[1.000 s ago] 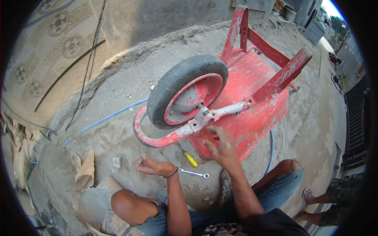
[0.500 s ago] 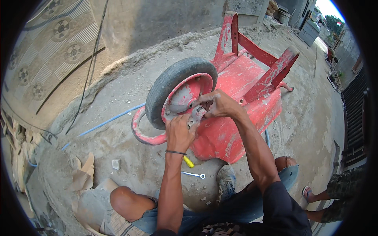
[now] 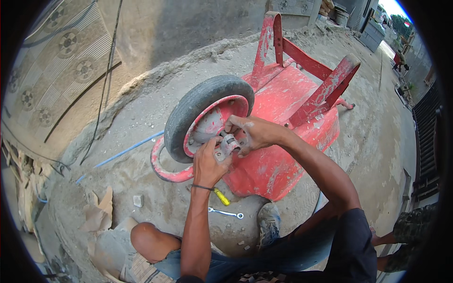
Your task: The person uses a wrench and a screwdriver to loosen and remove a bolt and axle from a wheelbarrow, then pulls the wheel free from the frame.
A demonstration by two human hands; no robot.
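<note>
An overturned red wheelbarrow point(image 3: 278, 174) lies on dusty concrete, its black-tyred wheel point(image 3: 184, 113) uppermost at the front. At the hub, my left hand point(image 3: 211, 161) and my right hand point(image 3: 252, 134) are closed around a paint-scuffed metal axle bracket point(image 3: 231, 144), one from below left, the other from the right. Some of my fingertips are hidden behind the bracket. Below the curved front tube point(image 3: 161, 169), a yellow-handled screwdriver point(image 3: 222, 197) lies beside my left wrist, and a steel wrench point(image 3: 225, 213) rests on the ground just past it.
A cracked wall with patterned tiles point(image 3: 75, 52) runs along the left and back. A blue hose point(image 3: 127, 150), torn cardboard point(image 3: 101, 212) and a small stone point(image 3: 138, 200) lie on the ground. Another person's legs point(image 3: 396, 236) are at the right, near a black gate point(image 3: 424, 151).
Both my hands have risen from beside the wheelbarrow's front onto the axle bracket and gripped it. The wheel has shifted slightly left and down in the picture.
</note>
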